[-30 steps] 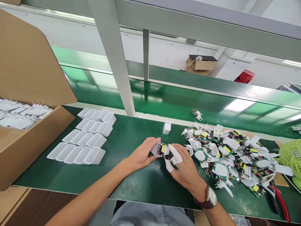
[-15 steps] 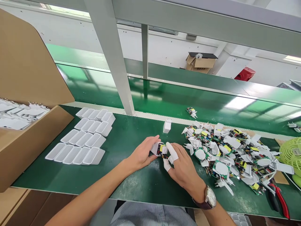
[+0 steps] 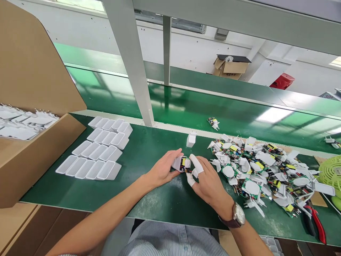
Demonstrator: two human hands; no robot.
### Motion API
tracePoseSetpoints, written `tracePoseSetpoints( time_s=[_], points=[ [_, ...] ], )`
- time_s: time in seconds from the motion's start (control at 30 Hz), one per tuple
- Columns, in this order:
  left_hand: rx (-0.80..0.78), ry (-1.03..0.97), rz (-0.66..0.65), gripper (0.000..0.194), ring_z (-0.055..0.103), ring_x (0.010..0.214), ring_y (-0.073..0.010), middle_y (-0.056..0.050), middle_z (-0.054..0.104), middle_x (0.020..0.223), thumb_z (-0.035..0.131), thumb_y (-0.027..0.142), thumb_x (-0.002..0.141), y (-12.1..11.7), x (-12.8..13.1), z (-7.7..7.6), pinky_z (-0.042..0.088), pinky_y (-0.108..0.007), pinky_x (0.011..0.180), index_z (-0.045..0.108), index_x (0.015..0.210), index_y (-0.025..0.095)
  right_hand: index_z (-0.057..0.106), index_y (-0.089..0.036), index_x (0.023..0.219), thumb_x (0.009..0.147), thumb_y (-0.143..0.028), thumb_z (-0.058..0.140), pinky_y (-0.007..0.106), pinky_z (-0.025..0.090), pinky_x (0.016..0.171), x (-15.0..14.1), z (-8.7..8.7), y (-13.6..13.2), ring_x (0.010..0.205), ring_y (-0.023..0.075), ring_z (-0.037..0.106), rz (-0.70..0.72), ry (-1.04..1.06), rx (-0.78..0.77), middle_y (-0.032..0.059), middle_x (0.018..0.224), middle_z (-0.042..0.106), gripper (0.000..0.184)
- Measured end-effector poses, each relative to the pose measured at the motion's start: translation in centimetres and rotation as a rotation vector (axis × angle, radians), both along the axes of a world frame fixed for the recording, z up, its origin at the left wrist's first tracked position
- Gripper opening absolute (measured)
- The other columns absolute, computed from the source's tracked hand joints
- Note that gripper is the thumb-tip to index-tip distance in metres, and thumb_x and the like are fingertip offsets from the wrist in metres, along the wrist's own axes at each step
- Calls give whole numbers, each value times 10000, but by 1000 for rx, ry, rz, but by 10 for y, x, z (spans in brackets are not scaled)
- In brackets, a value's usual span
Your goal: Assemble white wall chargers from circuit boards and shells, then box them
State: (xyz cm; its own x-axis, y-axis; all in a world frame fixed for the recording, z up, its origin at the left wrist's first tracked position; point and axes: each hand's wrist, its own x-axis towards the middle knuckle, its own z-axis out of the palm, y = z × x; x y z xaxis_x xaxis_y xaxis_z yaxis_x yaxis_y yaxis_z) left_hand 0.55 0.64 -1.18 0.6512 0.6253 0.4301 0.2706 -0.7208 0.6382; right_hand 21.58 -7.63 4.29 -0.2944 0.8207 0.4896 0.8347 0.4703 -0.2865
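Observation:
My left hand [image 3: 164, 168] is closed around a white plastic charger housing [image 3: 176, 163], its open end turned to the right. At that opening, my right hand [image 3: 207, 179] pinches a small circuit board [image 3: 184, 164] with a yellow component and a white pad. The board sits partly inside the housing. White covers wrap the thumb and index finger of my right hand. Just beyond my hands a closed white charger [image 3: 191, 139] stands on the green table [image 3: 157, 204].
Rows of white housings [image 3: 89, 151] stand at left beside a cardboard box [image 3: 45, 153] of white parts. At right lie a heap of circuit boards [image 3: 255, 170], red-handled pliers [image 3: 315, 224] and a green basket [image 3: 330, 174]. A metal post [image 3: 133, 60] rises behind.
The camera view has shifted slightly. My hands keep hold of the housing and the board, and the board's white pad now shows more at the opening.

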Motion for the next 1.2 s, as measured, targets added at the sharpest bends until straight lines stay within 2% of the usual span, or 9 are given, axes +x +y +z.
tracePoseSetpoints(
  time_s=[0.33,0.53,0.73,1.0,1.2],
  points=[
    [26,-13,32,803,573,1288,-299,-149,618,1351,673,315,955,-1,0,-1,521,-517,1066,198,1598,242,255,-135,1572,912,-98,519,512,583,963,2,4,1,1172,332,586,9,-38,-7,183,1228,626,712],
    [17,-13,32,820,588,1271,-323,-128,622,1347,653,358,960,0,0,-2,529,-553,1047,156,1609,293,219,-149,1589,908,-98,514,527,581,963,4,4,2,1182,337,589,22,-38,-29,185,1239,626,744],
    [27,-12,47,817,581,1287,-308,-144,622,1346,680,322,949,0,0,-1,523,-525,1060,188,1597,255,193,-164,1605,914,-99,494,524,586,949,4,6,3,1169,335,601,23,-42,-33,180,1234,632,756],
    [41,-3,44,825,574,1294,-307,-148,616,1362,688,297,942,1,0,-3,520,-516,1064,189,1598,253,230,-140,1587,919,-87,500,502,590,961,1,8,4,1150,323,606,22,-54,-14,175,1215,642,722],
    [33,34,61,820,588,1305,-312,-148,598,1414,691,377,941,4,-2,-5,515,-524,1073,206,1595,282,286,-152,1566,924,-105,497,530,571,988,0,6,8,1182,328,587,31,-58,-50,172,1251,629,677]
  ],
)
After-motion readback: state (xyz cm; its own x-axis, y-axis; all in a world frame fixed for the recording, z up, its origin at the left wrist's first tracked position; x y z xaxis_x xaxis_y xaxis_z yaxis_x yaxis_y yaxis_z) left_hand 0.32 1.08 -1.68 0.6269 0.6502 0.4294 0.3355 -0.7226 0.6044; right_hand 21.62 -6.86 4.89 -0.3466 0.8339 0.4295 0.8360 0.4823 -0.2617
